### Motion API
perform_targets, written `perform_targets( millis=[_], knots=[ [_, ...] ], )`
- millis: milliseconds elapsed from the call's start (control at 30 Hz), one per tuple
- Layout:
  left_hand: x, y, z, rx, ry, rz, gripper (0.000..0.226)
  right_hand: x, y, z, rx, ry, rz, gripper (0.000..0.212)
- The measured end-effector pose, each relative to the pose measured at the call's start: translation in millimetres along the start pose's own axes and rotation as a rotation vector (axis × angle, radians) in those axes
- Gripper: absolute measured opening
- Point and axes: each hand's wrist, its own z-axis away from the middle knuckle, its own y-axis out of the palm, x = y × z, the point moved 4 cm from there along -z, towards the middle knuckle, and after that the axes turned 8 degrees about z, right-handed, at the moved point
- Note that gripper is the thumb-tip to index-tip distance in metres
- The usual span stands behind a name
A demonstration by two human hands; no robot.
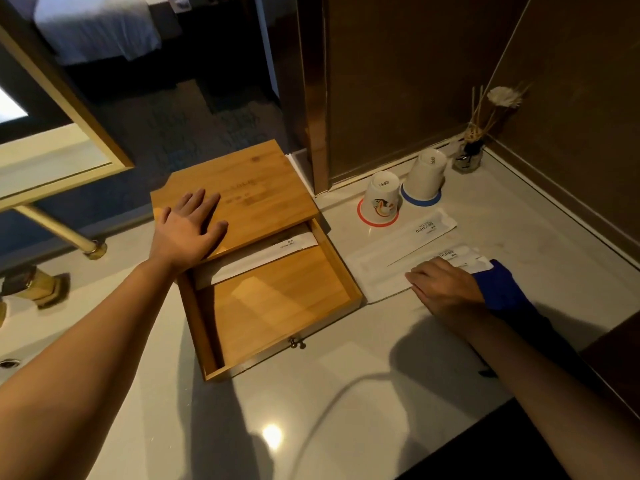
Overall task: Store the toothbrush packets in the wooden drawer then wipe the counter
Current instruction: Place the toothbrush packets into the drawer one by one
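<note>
While the left hand (188, 230) lies flat and open on the box (239, 188), fingers spread and gripping nothing, it pins the box so the drawer (277, 306) stays pulled out toward the person. One packet (263, 256) already lies at the back of the drawer, partly under the box top. Two more rest on the counter (346, 393) to the right: a far packet (412, 232) just in front of the two upturned cups (381, 199), and a near packet (384, 271) under the right hand (445, 284). That hand is palm down with fingers loosely bent on the packet's end; it presses rather than clearly pinches, and I cannot tell whether it has a hold. A blue cloth (502, 289) lies touching its outer side. To do this step well, I judge the fingers should slide the thin packet to get a thumb under an edge, lift it level, and lay it beside the stored one, keeping the left palm down so the box does not shift.
</note>
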Motion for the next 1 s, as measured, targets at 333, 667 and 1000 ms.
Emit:
perform_targets(
  millis=[333, 667, 1000],
  knots=[
    [0.9, 0.7, -0.4, 0.001, 0.002, 0.012, 0.07, -2.3, -30.4, -13.7, -0.144, 0.223, -0.055, 0.054],
    [-1.3, -1.3, 1.4, -0.014, -0.001, 0.02, 0.07, 104.5, -138.8, -88.2, -0.633, -0.081, -0.299, 0.027],
    [0.4, -1.1, 0.8, -0.002, 0.002, 0.023, 0.068, 187.0, -74.5, -112.1, -0.116, -0.431, -0.274, 0.019]
  ],
)
